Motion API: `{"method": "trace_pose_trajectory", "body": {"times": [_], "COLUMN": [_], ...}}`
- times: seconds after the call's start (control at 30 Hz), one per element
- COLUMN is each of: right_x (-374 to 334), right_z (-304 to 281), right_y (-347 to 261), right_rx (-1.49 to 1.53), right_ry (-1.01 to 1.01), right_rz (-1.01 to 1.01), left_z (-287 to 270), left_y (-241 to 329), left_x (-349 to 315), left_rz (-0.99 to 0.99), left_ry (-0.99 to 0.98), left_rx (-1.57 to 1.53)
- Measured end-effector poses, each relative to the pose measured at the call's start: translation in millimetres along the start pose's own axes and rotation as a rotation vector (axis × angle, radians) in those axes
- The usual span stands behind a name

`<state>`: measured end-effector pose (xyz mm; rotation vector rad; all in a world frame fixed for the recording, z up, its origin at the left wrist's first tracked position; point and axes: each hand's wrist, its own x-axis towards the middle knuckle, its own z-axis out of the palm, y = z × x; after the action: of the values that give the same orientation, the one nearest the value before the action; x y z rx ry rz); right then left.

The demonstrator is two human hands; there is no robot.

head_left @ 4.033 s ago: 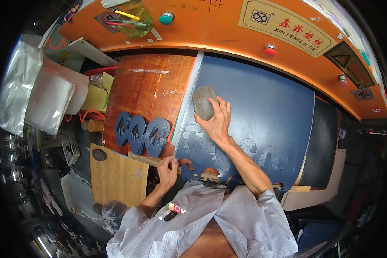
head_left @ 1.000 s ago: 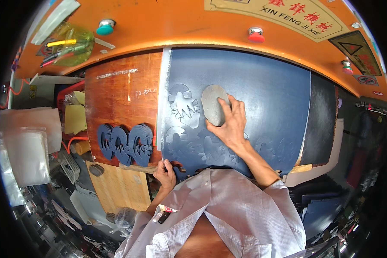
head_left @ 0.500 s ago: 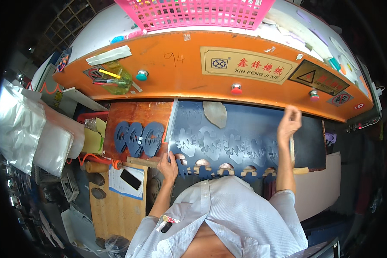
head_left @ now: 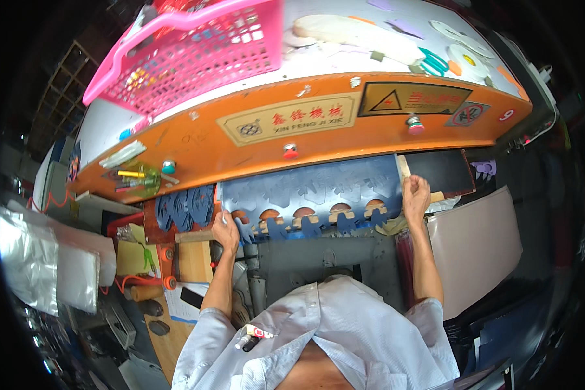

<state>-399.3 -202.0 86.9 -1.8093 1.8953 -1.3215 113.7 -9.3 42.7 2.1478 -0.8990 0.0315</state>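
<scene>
A dark blue sheet [head_left: 318, 188] lies across the work surface under the orange machine beam. Cut outlines run over it, and its near edge has rounded notches with jagged tabs hanging down. At the sheet's near left corner, my left hand [head_left: 225, 231] is closed with its fingers around the edge. My right hand [head_left: 416, 197] is closed at the right edge, thumb and fingers together there; the fingertips are partly hidden. Left of the sheet, several dark blue cut pieces [head_left: 185, 209] lie in overlapping stacks on the reddish-brown board [head_left: 151, 218].
The orange beam [head_left: 240, 153] with push buttons spans the far side. Above it stand a pink basket [head_left: 195, 62] and teal-handled scissors [head_left: 433, 62]. A phone [head_left: 192, 298] lies at lower left; a pale pinkish sheet [head_left: 478, 250] hangs at right.
My right hand has come down to the sheet's right edge. My left hand stays at the left corner. The grey scrap on the sheet is no longer seen. The view has swung right.
</scene>
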Motion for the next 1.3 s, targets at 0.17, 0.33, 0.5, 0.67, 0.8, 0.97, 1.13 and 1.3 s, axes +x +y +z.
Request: {"method": "trace_pose_trajectory", "body": {"times": [0.17, 0.33, 0.5, 0.67, 0.8, 0.97, 1.13, 1.3], "right_x": [-26, -43, -44, -71, -99, -116, -181, -183], "right_z": [7, 23, 27, 13, -14, 48, 152, 138], "right_y": [28, 30, 42, 55, 38, -78, -200, -192], "right_rx": [0.106, -0.114, -0.173, -0.160, -0.058, -0.036, -0.017, 0.292], "right_ry": [-0.157, -0.035, -0.127, -0.215, -0.219, -0.135, -0.651, -0.903], "right_rz": [0.163, -0.075, -0.056, 0.065, 0.347, -0.062, -0.388, 0.002], "left_z": [4, 2, -7, -20, -33, -62, -91, -109], "left_y": [0, -3, -9, -24, -39, -47, -53, -75], "left_x": [-3, -2, 0, -29, -76, -136, -184, -223], "left_rz": [0.001, 0.035, 0.021, -0.041, -0.078, -0.078, -0.253, -0.443], "left_ry": [0.031, 0.025, -0.078, -0.087, -0.046, 0.011, -0.078, -0.116], "left_rx": [-0.098, -0.006, 0.000, -0.088, -0.047, -0.047, -0.155, -0.280]}}
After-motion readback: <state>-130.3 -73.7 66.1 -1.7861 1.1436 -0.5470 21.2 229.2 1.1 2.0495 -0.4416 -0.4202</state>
